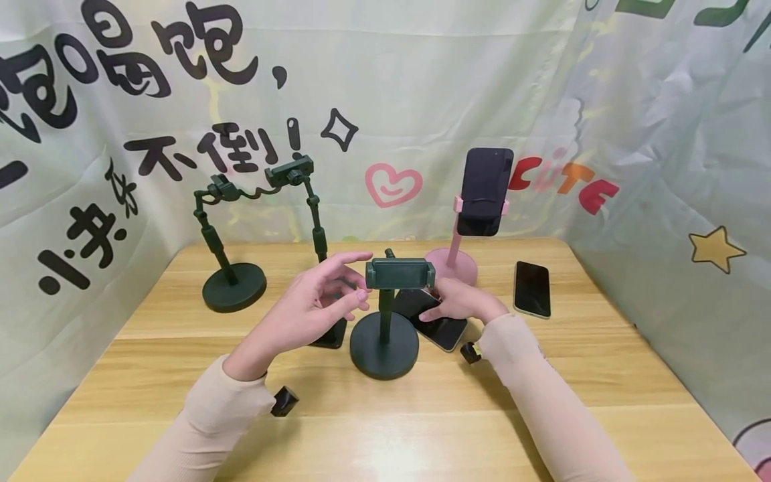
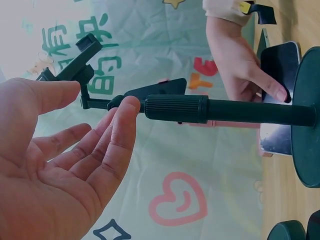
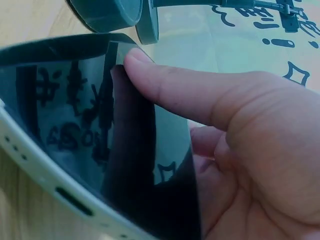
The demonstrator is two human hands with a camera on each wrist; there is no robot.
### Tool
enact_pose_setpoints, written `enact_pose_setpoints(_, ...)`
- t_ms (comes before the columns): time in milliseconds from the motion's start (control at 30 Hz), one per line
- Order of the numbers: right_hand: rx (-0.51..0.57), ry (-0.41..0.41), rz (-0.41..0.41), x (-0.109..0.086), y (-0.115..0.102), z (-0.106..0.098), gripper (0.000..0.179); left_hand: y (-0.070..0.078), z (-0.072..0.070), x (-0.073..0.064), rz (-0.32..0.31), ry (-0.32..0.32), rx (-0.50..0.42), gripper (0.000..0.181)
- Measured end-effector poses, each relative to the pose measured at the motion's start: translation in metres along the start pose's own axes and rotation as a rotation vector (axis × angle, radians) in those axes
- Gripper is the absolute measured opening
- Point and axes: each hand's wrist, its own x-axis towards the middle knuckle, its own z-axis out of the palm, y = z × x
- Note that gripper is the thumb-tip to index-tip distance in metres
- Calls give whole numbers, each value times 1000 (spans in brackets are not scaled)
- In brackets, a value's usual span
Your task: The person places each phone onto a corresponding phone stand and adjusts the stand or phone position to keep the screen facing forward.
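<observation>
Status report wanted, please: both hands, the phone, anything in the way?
Left hand open, beside the front green stand. Right hand grips a phone, dark screen showing. Stand between the hands, possibly in the way.

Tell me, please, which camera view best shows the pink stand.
The head view, which shows the pink stand nearly whole. The left wrist view shows only parts behind a green stand; the right wrist view, none.

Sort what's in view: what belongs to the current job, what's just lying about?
Likely in the job:
gripped phone, in the right hand
front green stand, its clamp empty, beside the left hand

Probably just lying about:
pink stand with mounted phone
far-right phone
half-hidden phone behind the left hand
left rear stand
second rear stand
</observation>
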Motion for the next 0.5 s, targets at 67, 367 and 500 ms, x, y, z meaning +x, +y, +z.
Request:
enact_pose_setpoints(67,24,-2,-1,-2,1,2,59,0,0,0,-2,-1,0,55)
enact_pose_setpoints(367,142,-4,-38,-12,1,0,71,2,0,-1,-1,0,8,55)
enact_pose_setpoints(500,158,-9,-72,-13,1,-2,73,3,0,-1,7,-1,9,55)
